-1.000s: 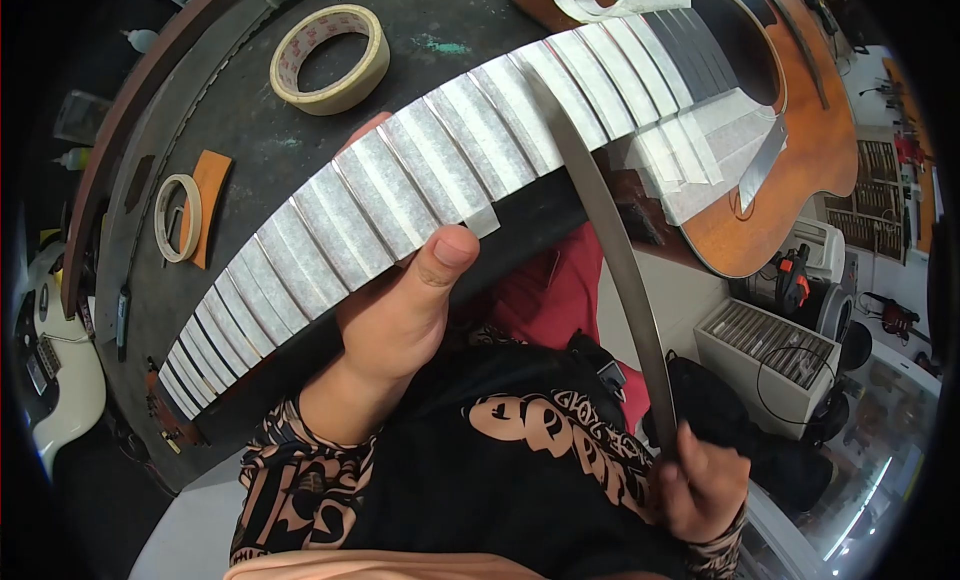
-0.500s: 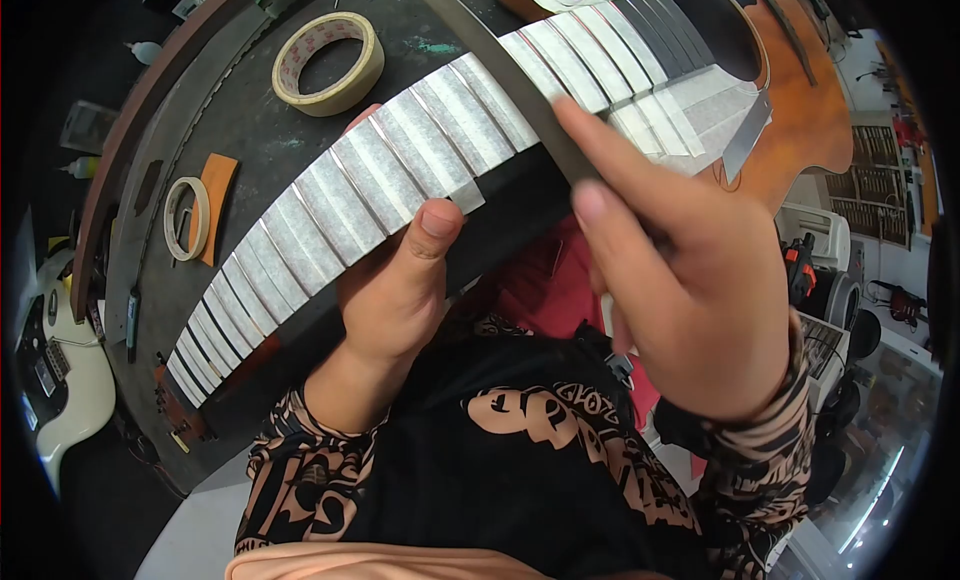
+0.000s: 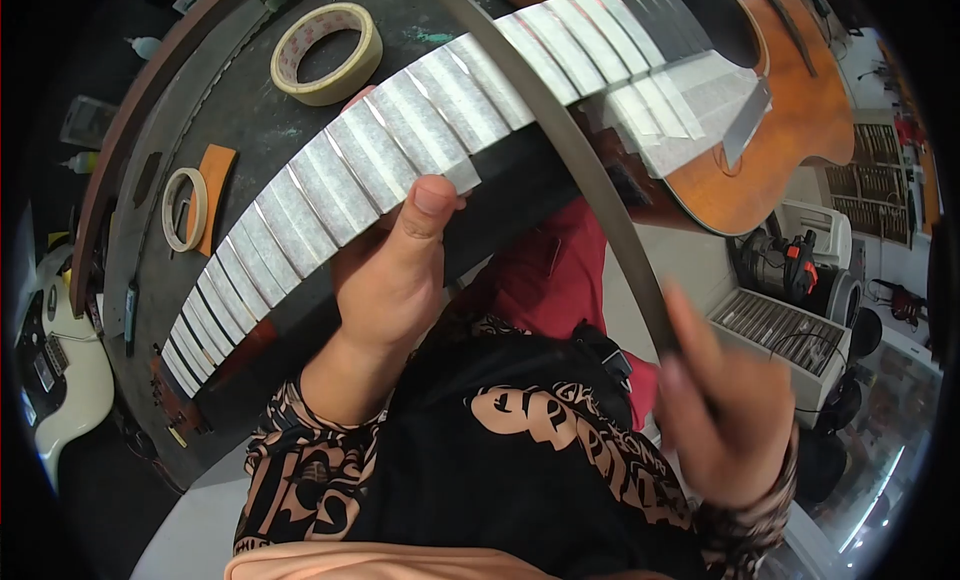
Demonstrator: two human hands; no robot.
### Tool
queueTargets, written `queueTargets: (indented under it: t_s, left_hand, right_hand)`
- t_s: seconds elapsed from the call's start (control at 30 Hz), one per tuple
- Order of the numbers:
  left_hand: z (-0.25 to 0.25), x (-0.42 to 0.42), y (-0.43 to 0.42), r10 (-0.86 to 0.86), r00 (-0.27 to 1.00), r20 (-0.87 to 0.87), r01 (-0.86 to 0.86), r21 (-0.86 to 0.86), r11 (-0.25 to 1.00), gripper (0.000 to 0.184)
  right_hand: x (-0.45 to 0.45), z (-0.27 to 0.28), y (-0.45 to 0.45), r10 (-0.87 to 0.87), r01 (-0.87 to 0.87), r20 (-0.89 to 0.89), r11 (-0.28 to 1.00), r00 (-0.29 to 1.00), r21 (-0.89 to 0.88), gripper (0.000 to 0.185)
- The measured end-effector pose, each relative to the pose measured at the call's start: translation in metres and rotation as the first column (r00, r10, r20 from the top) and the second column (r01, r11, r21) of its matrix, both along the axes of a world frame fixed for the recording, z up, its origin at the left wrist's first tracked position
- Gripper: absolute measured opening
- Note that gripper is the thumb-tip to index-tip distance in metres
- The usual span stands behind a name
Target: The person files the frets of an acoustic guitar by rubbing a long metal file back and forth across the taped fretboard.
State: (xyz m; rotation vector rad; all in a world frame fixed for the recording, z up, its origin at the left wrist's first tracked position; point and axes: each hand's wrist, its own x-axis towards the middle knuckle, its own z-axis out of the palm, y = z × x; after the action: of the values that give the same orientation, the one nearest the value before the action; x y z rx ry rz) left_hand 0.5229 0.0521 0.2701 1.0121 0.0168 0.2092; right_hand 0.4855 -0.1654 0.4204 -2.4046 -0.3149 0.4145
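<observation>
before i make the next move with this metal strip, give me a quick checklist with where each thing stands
1. Left hand supporting the guitar neck: ok.
2. Right hand holding the metal strip near its end: ok, though blurred.
3. White tape over the whole fretboard: not ok, the part nearest the soundhole shows dark.
4. Large tape roll apart from the metal strip: ok.
5. Metal strip flat against the frets: cannot tell.

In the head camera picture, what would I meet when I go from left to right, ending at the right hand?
White guitar → slim blue tool → small tape roll → large tape roll → long metal strip → right hand
</observation>
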Motion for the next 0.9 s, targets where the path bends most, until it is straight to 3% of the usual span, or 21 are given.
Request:
queueTargets:
  t_s: [0.1, 0.17, 0.23, 0.37, 0.43, 0.47, 0.5, 0.6, 0.67, 0.7, 0.8, 0.9]
  left_hand:
    - [-0.002, 0.000, 0.002, -0.023, 1.000, -0.011, 0.023, -0.003, 1.000, 0.044]
    - [0.000, 0.002, -0.002, -0.019, 1.000, -0.003, 0.019, -0.027, 0.999, 0.043]
    - [0.005, 0.004, -0.006, 0.019, 1.000, -0.011, -0.021, -0.141, 0.990, 0.070]
    - [0.011, 0.003, -0.005, 0.042, 0.999, -0.005, -0.042, -0.095, 0.995, 0.073]
    - [0.010, 0.004, -0.003, 0.001, 1.000, 0.015, 0.000, -0.076, 0.997, 0.078]
    - [0.009, 0.004, -0.001, 0.013, 1.000, 0.011, -0.012, -0.075, 0.997, 0.078]
    - [0.007, 0.003, 0.001, 0.002, 1.000, 0.008, -0.002, -0.040, 0.999, 0.079]
    - [0.005, 0.002, 0.001, -0.014, 1.000, 0.010, 0.014, -0.007, 1.000, 0.079]
    - [0.003, 0.002, -0.002, 0.018, 0.999, 0.039, -0.020, 0.038, 0.999, 0.062]
    - [0.003, 0.002, -0.003, 0.026, 0.998, 0.051, -0.028, 0.054, 0.998, 0.057]
    - [0.004, 0.002, -0.002, -0.004, 1.000, 0.023, 0.003, 0.057, 0.998, 0.055]
    - [0.002, 0.004, -0.003, 0.038, 0.999, 0.038, -0.040, 0.049, 0.998, 0.055]
  right_hand:
    - [0.062, -0.018, 0.033, 0.023, -0.044, 0.114, 0.981, 0.993, 0.189, 0.040]
    - [0.077, -0.021, 0.040, 0.080, -0.105, 0.135, 0.977, 0.988, 0.187, 0.040]
    - [0.072, -0.022, 0.036, 0.088, -0.118, 0.152, 0.972, 0.984, 0.203, 0.039]
    - [0.010, -0.001, -0.006, 0.024, -0.022, -0.031, 0.998, 0.999, 0.051, 0.041]
    - [-0.030, 0.003, -0.036, 0.055, -0.053, 0.025, 0.997, 0.998, -0.057, 0.053]
    - [-0.051, 0.000, -0.053, 0.054, -0.054, -0.002, 0.998, 0.999, -0.011, 0.058]
    - [-0.062, -0.003, -0.053, 0.024, -0.025, 0.034, 0.999, 0.999, 0.020, 0.047]
    - [-0.069, -0.005, -0.048, -0.032, 0.026, 0.085, 0.997, 0.996, 0.066, 0.047]
    - [-0.030, 0.006, -0.031, 0.098, -0.090, 0.078, 0.991, 0.992, -0.100, 0.057]
    - [-0.005, 0.014, -0.010, 0.059, -0.067, -0.052, 0.984, 0.997, -0.167, 0.051]
    - [0.064, -0.016, 0.028, 0.104, -0.117, 0.113, 0.986, 0.988, 0.121, 0.042]
    - [0.062, -0.017, 0.031, 0.050, -0.070, 0.093, 0.972, 0.994, 0.225, 0.043]
